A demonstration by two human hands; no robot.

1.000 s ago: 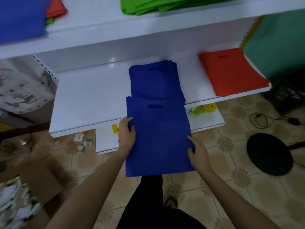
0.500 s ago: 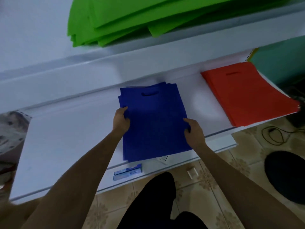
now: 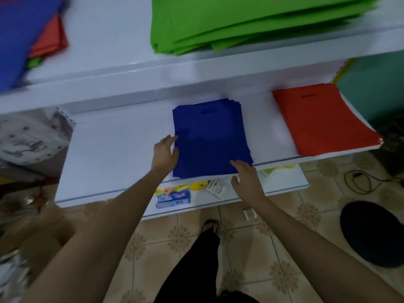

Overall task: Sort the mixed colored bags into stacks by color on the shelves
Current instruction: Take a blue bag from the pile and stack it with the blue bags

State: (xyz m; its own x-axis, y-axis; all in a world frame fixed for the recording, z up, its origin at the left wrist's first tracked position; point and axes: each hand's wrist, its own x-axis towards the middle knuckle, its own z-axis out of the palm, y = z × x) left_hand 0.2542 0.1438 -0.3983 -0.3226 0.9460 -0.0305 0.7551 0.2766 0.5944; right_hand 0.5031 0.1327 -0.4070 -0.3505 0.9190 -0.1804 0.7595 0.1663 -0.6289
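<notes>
Nearest, a black trouser leg (image 3: 196,259) stands on the tiled floor (image 3: 262,248), with both bare forearms reaching forward over it. Past them, the lowest shelf (image 3: 282,182) carries small boxes (image 3: 173,197).

On the middle shelf (image 3: 113,154) lies the blue stack (image 3: 209,138), its near edge at the shelf's front lip. Half a second ago both hands clasped the top bag by its side edges, fingers curled round it; now that bag lies flat on the stack and the clasp has loosened. The left grip (image 3: 165,152) is spread, fingers stretched forward, the thumb just touching the stack's left edge. The right grip (image 3: 247,178) has slid to the near right corner, its fingers laid loosely on top there and the thumb hanging below the shelf lip, holding nothing.

Further right on the same shelf sits the red stack (image 3: 323,121), well apart from the blue. On the upper shelf (image 3: 109,29) are the green stack (image 3: 240,22) and, at far left, a blurred mixed pile (image 3: 24,36) of blue, red and green.
</notes>
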